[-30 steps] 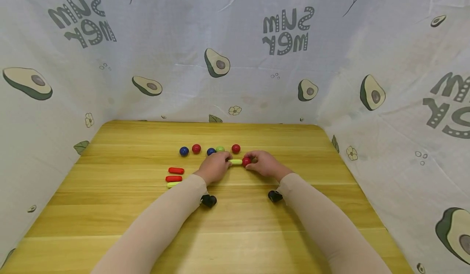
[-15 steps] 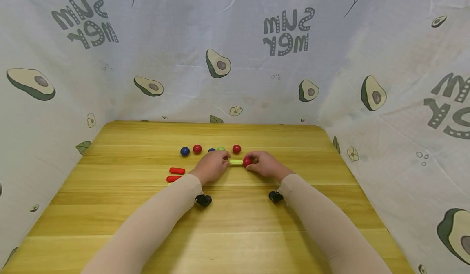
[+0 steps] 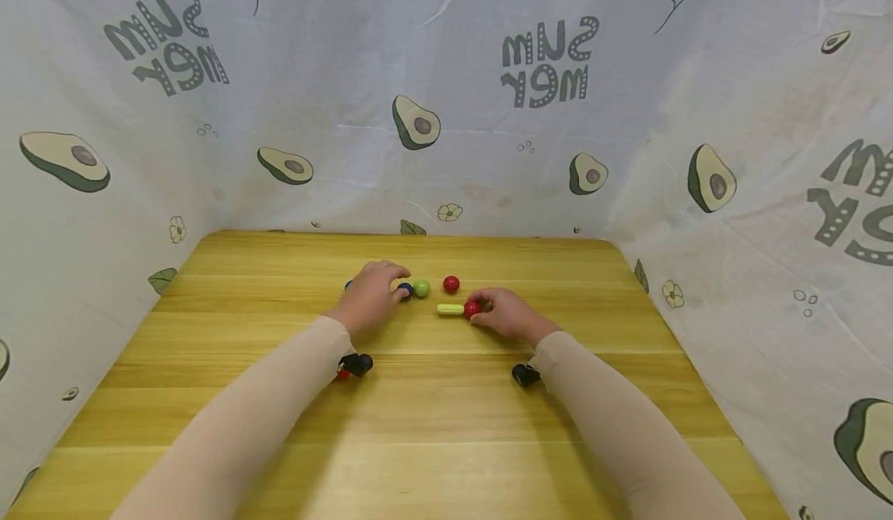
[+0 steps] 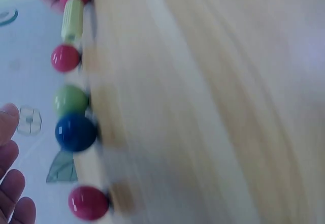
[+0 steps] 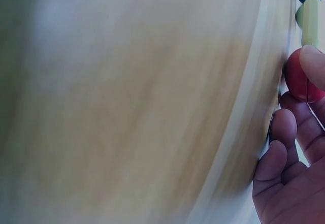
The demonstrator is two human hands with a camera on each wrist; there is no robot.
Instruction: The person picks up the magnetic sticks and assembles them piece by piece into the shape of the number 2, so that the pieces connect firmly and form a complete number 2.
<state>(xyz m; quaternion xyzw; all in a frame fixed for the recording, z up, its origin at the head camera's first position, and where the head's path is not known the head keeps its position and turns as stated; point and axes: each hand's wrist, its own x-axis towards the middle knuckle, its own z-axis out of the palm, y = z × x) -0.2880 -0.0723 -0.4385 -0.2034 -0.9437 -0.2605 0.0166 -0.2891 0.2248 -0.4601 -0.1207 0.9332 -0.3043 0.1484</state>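
Wooden table [image 3: 446, 427]: three red balls [image 4: 66, 58], right hand [image 3: 509, 315] pinching one; one yellow stick [image 3: 449, 309]; left hand [image 3: 370, 295], fingers apart.

The left hand [image 3: 368, 298] has moved away from the yellow stick [image 3: 449, 309] to near a blue ball [image 4: 76, 132]

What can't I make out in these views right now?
Red piece, head view: mostly hidden by left sleeve and wrist camera.
Far-left blue ball, head view: mostly hidden behind the left hand.
Left hand, left wrist view: cut off by left edge.
Yellow stick's end at red ball, right wrist view: covered by right thumb.
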